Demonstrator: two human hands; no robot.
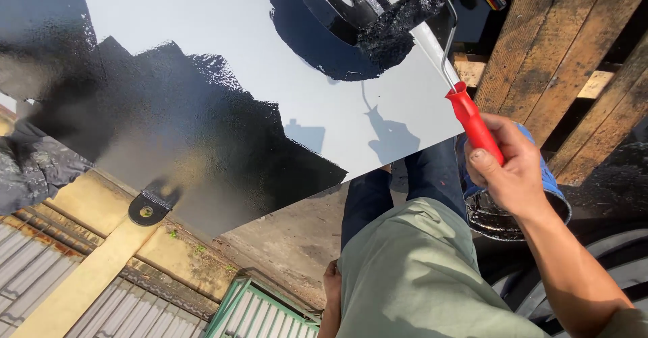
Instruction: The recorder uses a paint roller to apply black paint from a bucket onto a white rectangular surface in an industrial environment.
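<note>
My right hand grips the red handle of a small paint roller. Its black, paint-soaked sleeve rests on a white metal panel, at the edge of a wet black patch below a black round flange. A large glossy black coat covers the panel's left and lower part. Only a bit of my left hand shows at the bottom, beside my green shirt; its fingers are hidden. A blue tin with black paint inside sits just behind my right hand.
A wooden pallet stands at the upper right, next to the panel. A black tyre lies at the lower right. A painted bracket juts from the panel's lower edge. Corrugated sheeting and a pale beam lie at the lower left.
</note>
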